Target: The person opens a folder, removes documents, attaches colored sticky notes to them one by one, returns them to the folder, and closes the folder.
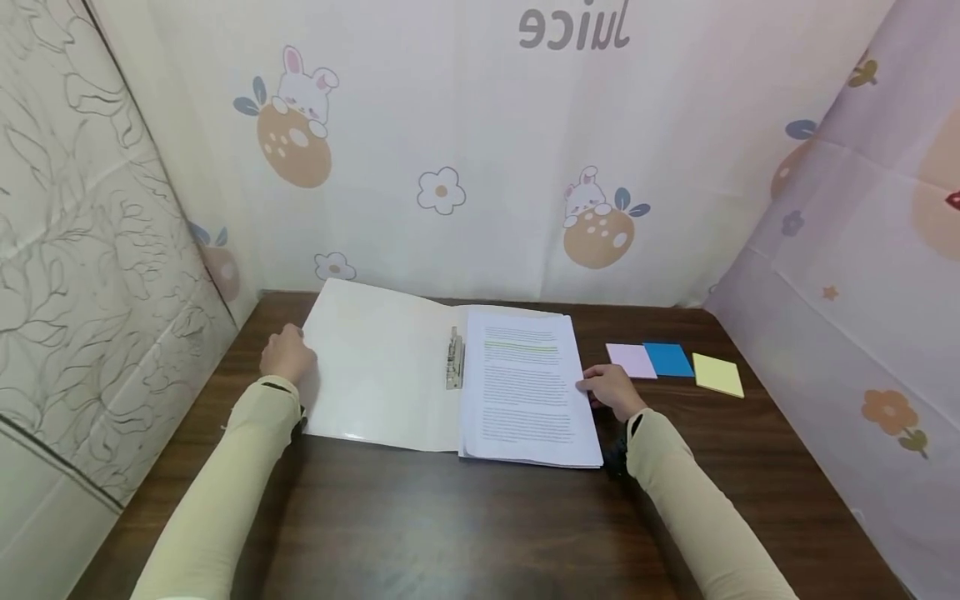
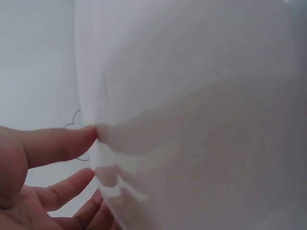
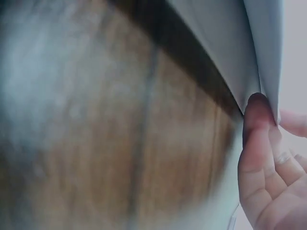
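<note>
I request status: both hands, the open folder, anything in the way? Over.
Left hand holding open white folder by left edge. Right hand pinching paper stack at right edge. Three sticky pads farther right, apparently not blocking.

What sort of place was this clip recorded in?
Probably a makeshift home or studio desk corner: a dark wood-grain table bearing an open white binder, printed pages and sticky-note pads, with a rabbit-print backdrop behind.

Left hand [image 1: 288, 357] and right hand [image 1: 613, 390] reach forward, well apart — both pinching
</note>
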{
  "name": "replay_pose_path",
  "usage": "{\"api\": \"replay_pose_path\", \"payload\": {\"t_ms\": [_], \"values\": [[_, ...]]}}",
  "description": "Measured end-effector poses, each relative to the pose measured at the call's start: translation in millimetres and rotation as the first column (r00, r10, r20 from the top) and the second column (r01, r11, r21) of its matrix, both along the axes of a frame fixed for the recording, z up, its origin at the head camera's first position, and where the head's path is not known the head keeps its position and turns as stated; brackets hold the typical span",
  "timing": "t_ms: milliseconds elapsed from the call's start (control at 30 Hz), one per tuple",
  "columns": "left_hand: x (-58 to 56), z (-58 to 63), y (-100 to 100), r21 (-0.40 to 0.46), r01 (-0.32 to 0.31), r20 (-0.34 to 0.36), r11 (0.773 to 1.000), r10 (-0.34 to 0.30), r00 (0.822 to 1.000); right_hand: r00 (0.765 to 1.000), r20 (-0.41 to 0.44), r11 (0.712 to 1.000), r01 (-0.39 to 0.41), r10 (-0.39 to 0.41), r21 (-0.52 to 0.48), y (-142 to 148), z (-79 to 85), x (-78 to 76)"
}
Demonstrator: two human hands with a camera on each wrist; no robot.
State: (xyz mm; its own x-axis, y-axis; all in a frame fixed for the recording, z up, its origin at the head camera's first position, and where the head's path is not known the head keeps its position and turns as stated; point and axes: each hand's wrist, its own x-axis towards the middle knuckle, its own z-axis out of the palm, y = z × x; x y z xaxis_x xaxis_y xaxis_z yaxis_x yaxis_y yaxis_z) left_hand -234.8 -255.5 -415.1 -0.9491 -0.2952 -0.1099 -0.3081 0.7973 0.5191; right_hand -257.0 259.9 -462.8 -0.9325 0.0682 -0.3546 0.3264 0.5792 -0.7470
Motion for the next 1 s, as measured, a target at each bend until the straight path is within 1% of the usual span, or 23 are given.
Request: {"api": "replay_pose_path", "payload": {"t_ms": [167, 233, 300, 467, 533, 633, 867, 1000], "values": [[-2.7, 12.6, -3, -0.006, -0.041, -0.100, 0.999, 0.040, 0.994, 1.000, -0.011, 1.000, -0.009, 0.009, -0.019, -1, 2.0, -0.3], [-3.4, 18.4, -6, -0.016, -0.041, -0.129, 0.999, 0.038, 0.991, 1.000, -0.013, 1.000, -0.009, 0.008, -0.026, -2, 3.5, 1.0], [-4.0, 23.5, -10, -0.025, -0.037, -0.157, 0.999, 0.033, 0.987, 1.000, -0.010, 0.999, 0.009, -0.010, -0.036, -2, 4.0, 2.0], [-2.7, 35.7, -18, -0.032, -0.043, -0.198, 0.999, 0.036, 0.979, 1.000, -0.011, 0.999, 0.011, -0.012, -0.053, 0, 4.1, 4.4], [-1.9, 40.5, -21, -0.035, -0.046, -0.219, 0.998, 0.037, 0.975, 1.000, -0.014, 0.998, 0.003, -0.003, -0.055, 1, 4.6, 4.9], [-1.0, 47.1, -27, -0.044, -0.051, -0.255, 0.998, 0.038, 0.966, 1.000, -0.017, 0.999, 0.010, -0.011, -0.047, 1, 5.3, 4.8], [3.5, 63.9, -39, -0.058, -0.073, -0.277, 0.996, 0.055, 0.959, 1.000, -0.024, 0.999, 0.011, -0.012, -0.043, 6, 7.5, 3.1], [7.6, 70.9, -43, -0.066, -0.090, -0.310, 0.994, 0.066, 0.949, 0.999, -0.027, 0.999, 0.018, -0.019, -0.044, 9, 9.6, 2.8]]}}
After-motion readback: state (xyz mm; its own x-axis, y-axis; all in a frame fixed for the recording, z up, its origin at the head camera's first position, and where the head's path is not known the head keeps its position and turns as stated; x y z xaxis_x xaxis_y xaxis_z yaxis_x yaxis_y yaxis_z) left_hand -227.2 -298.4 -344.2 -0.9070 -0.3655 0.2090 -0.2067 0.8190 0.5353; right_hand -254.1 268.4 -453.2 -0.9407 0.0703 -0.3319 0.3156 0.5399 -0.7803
